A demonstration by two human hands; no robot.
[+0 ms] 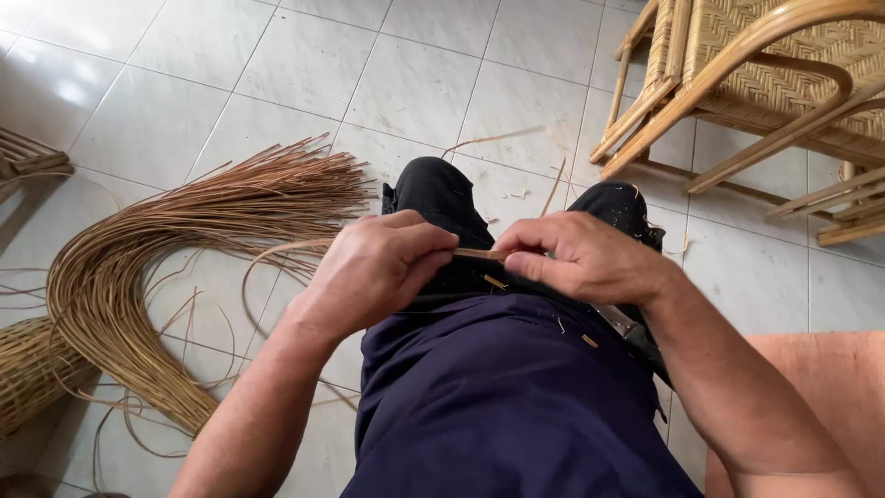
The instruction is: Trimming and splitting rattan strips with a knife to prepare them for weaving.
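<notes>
both hands' fingers pinch a rattan strip (479, 254) over the lap — pale tiled floor (304, 65) below.

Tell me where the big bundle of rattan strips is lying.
In the head view, the bundle of rattan strips lies curved on the tiled floor to the person's left, beside a woven basket, apart from the left hand.

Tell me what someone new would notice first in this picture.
The left hand and right hand meet at centre over the lap, pinching a thin rattan strip between them. On the tiled floor to the left lies a big curved bundle of rattan strands. A woven rattan chair stands at upper right.
</notes>
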